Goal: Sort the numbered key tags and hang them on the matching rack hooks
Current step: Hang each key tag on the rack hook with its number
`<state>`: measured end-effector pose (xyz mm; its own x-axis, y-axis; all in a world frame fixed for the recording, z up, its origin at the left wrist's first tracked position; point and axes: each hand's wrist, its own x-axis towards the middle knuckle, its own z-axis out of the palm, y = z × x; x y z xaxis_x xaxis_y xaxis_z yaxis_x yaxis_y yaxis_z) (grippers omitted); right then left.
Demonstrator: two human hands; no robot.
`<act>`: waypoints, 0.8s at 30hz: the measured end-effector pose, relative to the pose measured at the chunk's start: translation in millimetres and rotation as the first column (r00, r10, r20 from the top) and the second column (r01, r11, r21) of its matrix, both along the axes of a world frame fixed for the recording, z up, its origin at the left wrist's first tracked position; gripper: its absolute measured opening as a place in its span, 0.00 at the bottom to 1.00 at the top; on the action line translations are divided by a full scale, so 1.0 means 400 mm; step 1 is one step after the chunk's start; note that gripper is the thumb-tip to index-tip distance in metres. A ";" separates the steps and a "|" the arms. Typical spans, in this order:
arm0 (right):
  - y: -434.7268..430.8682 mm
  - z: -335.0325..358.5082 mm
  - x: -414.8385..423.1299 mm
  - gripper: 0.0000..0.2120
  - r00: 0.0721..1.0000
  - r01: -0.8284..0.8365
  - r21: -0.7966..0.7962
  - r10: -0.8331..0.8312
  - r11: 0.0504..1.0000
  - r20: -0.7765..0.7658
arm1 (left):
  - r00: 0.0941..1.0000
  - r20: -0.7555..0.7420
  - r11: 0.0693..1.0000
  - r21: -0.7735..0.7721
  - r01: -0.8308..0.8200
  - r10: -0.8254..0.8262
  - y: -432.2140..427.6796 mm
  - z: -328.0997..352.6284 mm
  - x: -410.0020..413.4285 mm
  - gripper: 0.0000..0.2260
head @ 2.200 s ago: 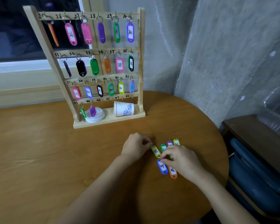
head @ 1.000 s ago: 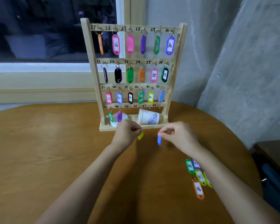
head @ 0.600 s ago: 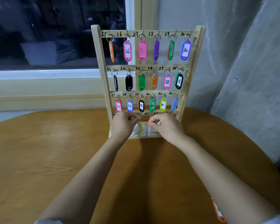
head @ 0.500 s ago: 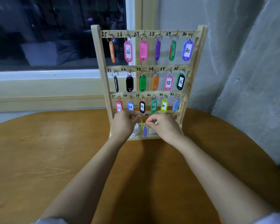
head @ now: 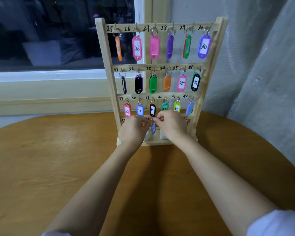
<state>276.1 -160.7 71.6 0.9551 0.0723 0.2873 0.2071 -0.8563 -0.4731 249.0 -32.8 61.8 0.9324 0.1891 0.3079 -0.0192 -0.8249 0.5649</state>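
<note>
Right hand [head: 172, 126] pinches ring of blue tag [head: 153, 128]; tag dangles at 6 o'clock, at bottom row of rack [head: 104, 48]. Left hand [head: 133, 132] at 9 o'clock, fingers curled, contents unclear. Rack stands at 12 o'clock on table [head: 58, 159].

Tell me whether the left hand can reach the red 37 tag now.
Probably yes: the left hand sits just below the red 37 tag with nothing between them, though its fingers are curled beside the blue tag the right hand pinches.

Left hand [head: 133, 132] and right hand [head: 172, 125] hide most bottom-rail numbers of the rack [head: 160, 65], twelve o'clock; the blue tag [head: 153, 128] is illegible.
</note>
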 end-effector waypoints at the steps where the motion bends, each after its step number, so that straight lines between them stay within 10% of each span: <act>1: 0.001 0.000 -0.002 0.08 1.000 0.002 -0.031 -0.002 1.000 0.004 | 1.000 0.002 1.000 -0.005 0.011 -0.011 0.003 -0.002 -0.005 0.06; 14: -0.194 -0.026 -0.206 0.09 0.986 -0.126 0.088 0.135 0.988 -0.100 | 0.960 -0.115 0.966 -0.062 0.251 -0.257 -0.070 -0.076 -0.132 0.08; 24: -0.472 -0.150 -0.407 0.06 0.977 0.125 0.183 -0.088 0.975 -0.197 | 0.827 -0.286 0.872 -0.076 0.484 -0.484 -0.258 -0.170 -0.223 0.10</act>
